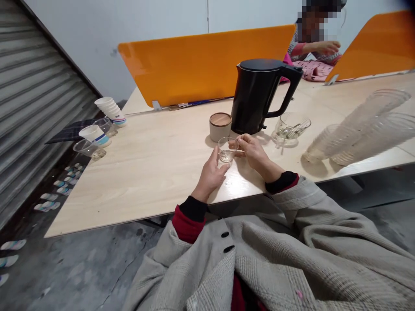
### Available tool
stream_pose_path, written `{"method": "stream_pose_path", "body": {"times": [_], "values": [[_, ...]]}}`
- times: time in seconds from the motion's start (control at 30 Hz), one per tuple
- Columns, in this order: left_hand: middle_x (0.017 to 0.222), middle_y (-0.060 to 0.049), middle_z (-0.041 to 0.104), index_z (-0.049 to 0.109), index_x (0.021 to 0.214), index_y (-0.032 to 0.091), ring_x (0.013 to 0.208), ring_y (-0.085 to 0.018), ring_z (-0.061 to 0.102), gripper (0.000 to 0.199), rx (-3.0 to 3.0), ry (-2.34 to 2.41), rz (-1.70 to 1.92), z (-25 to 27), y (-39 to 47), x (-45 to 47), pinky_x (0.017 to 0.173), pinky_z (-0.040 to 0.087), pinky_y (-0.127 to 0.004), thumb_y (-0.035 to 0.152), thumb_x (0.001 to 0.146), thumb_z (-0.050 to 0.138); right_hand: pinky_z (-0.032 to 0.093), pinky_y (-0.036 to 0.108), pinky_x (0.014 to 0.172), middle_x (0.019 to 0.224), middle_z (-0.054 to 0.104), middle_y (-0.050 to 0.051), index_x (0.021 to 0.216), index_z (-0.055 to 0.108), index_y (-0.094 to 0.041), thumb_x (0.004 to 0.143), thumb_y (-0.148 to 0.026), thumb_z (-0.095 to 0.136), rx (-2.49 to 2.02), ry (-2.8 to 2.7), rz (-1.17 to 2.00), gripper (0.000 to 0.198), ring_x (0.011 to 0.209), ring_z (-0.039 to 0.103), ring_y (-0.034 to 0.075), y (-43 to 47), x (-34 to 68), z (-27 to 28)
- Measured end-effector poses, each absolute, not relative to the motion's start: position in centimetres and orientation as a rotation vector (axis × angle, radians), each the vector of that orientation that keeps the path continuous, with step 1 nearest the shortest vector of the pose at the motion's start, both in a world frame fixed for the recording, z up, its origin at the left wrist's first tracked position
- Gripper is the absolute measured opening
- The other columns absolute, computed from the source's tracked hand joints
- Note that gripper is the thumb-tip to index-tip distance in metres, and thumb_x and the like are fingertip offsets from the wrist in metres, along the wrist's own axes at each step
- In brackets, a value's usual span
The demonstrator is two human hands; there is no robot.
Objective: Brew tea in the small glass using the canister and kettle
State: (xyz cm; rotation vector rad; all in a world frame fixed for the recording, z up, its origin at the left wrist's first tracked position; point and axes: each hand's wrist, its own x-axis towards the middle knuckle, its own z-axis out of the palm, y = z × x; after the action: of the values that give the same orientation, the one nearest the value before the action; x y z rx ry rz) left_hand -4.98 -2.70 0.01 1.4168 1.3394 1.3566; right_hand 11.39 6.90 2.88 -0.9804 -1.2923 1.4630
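Observation:
A small clear cup (227,152) is held between my two hands over the front of the table. My left hand (209,175) wraps its left side and base, thumb toward the front. My right hand (254,154) grips its right rim with thumb and fingers. Just behind the cup stands a grey canister (219,129) with a wooden lid. Beyond my right hand is a black electric kettle (254,97), its handle to the right. A clear glass bowl (288,129) with a utensil-like thing in it sits right of the kettle.
Stacks of clear plastic cups (359,125) lean at the right of the table (139,172). White paper cups (110,110) and clear cups stand at its left edge. An orange divider (207,65) runs behind. Another person (319,47) sits beyond it.

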Motion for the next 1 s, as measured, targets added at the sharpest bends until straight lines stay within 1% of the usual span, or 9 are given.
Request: {"method": "stream_pose_path", "body": {"times": [0.17,0.27,0.37,0.5,0.6,0.73,0.83,0.93,1.0], "values": [[0.172,-0.018,0.051,0.043,0.169,0.022,0.156,-0.036,0.055,0.080,1.348,1.352,1.317,0.1,-5.5,-3.8,0.127,0.048,-0.054,0.028,0.096,0.075,0.059,0.032,0.069,0.101,0.078,0.005,0.089,0.060,-0.026,0.082,-0.056,0.083,-0.976,-1.301,1.445,0.039,0.094,0.071,0.021,4.8,11.9,2.9],[0.169,-0.019,0.054,0.047,0.167,0.020,0.152,-0.035,0.059,0.076,1.348,1.394,1.330,0.2,-6.7,-3.5,0.124,0.052,-0.052,0.027,0.096,0.074,0.059,0.032,0.071,0.101,0.077,0.005,0.089,0.062,-0.026,0.084,-0.053,0.081,-0.968,-1.305,1.442,0.034,0.097,0.072,0.021,3.8,12.2,2.5],[0.170,-0.020,0.052,0.048,0.165,0.019,0.150,-0.036,0.060,0.074,1.345,1.445,1.354,0.0,-7.1,-3.6,0.121,0.055,-0.051,0.027,0.096,0.074,0.060,0.034,0.074,0.100,0.077,0.005,0.086,0.063,-0.025,0.085,-0.053,0.080,-0.982,-1.298,1.391,0.033,0.095,0.071,0.021,3.5,12.5,2.0],[0.168,-0.019,0.053,0.052,0.163,0.021,0.151,-0.036,0.059,0.069,1.347,1.509,1.405,-0.4,-7.2,-3.9,0.116,0.060,-0.049,0.031,0.097,0.073,0.061,0.044,0.094,0.109,0.080,0.005,0.090,0.070,-0.026,0.086,-0.050,0.078,-0.936,-1.330,1.157,0.025,0.106,0.073,0.024,3.5,13.0,2.2],[0.164,-0.019,0.056,0.056,0.159,0.021,0.149,-0.036,0.060,0.065,1.346,1.522,1.445,-0.6,-7.3,-4.2,0.112,0.063,-0.048,0.034,0.097,0.074,0.056,0.050,0.110,0.121,0.080,0.006,0.091,0.077,-0.028,0.088,-0.045,0.079,-0.824,-1.429,1.016,0.017,0.120,0.072,0.027,3.5,13.2,3.4],[0.162,-0.018,0.059,0.059,0.155,0.021,0.149,-0.036,0.060,0.061,1.324,1.503,1.462,-0.6,-7.5,-4.5,0.111,0.064,-0.048,0.034,0.097,0.073,0.048,0.058,0.119,0.127,0.080,0.005,0.078,0.077,-0.028,0.083,-0.043,0.089,-0.796,-1.649,0.885,0.019,0.126,0.071,0.031,3.8,12.9,4.8],[0.161,-0.018,0.060,0.060,0.153,0.021,0.148,-0.035,0.061,0.059,1.326,1.503,1.466,-0.5,-7.5,-4.5,0.111,0.064,-0.047,0.034,0.097,0.073,0.042,0.061,0.123,0.132,0.079,0.006,0.073,0.076,-0.027,0.084,-0.041,0.089,-0.814,-1.794,0.796,0.023,0.133,0.068,0.033,4.2,12.8,4.9],[0.159,-0.019,0.061,0.061,0.152,0.019,0.147,-0.035,0.062,0.058,1.334,1.497,1.470,-0.5,-7.6,-4.5,0.110,0.064,-0.048,0.035,0.097,0.074,0.040,0.062,0.126,0.144,0.075,0.006,0.087,0.084,-0.030,0.086,-0.039,0.088,-0.819,-1.904,0.780,0.010,0.142,0.063,0.034,4.4,13.1,4.8],[0.159,-0.019,0.061,0.061,0.151,0.019,0.148,-0.035,0.062,0.058,1.333,1.492,1.478,-0.6,-7.6,-4.6,0.112,0.063,-0.048,0.036,0.097,0.074,0.040,0.062,0.127,0.146,0.074,0.005,0.099,0.087,-0.033,0.091,-0.043,0.085,-0.820,-1.898,0.780,0.013,0.143,0.063,0.033,4.3,13.6,4.8]]}}
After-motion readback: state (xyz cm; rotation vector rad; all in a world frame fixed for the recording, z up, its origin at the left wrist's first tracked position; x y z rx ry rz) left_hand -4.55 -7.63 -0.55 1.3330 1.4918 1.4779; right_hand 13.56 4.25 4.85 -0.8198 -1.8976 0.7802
